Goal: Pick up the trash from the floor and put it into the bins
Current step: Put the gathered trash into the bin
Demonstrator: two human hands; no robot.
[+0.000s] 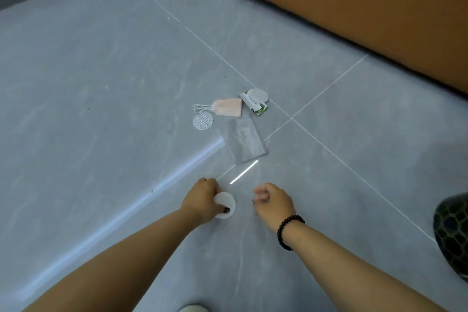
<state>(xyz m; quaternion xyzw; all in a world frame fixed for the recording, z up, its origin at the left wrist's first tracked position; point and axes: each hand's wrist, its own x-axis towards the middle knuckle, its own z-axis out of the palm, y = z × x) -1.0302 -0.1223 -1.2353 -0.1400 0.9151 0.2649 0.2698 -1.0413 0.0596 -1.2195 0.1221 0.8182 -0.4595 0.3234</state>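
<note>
Glossy grey floor tiles (101, 99) with thin pale grout lines fill the room; an orange-brown sofa (367, 7) on a dark foot stands far right, and a dark honeycomb-patterned object (453, 233) sits at the right edge. Trash lies in a cluster mid-floor: a pink face mask (228, 107) with white loops, a perforated white disc (202, 121) just nearer, a crumpled green-white wrapper (254, 106) under a plain white disc (257, 96), and a clear plastic bag (243, 142). The left hand (202, 200) has its grip curled round a soft white round pad (225, 204). The right hand (274, 204), beaded bracelet (287, 232) at the wrist, hangs loosely curled, holding nothing.
</note>
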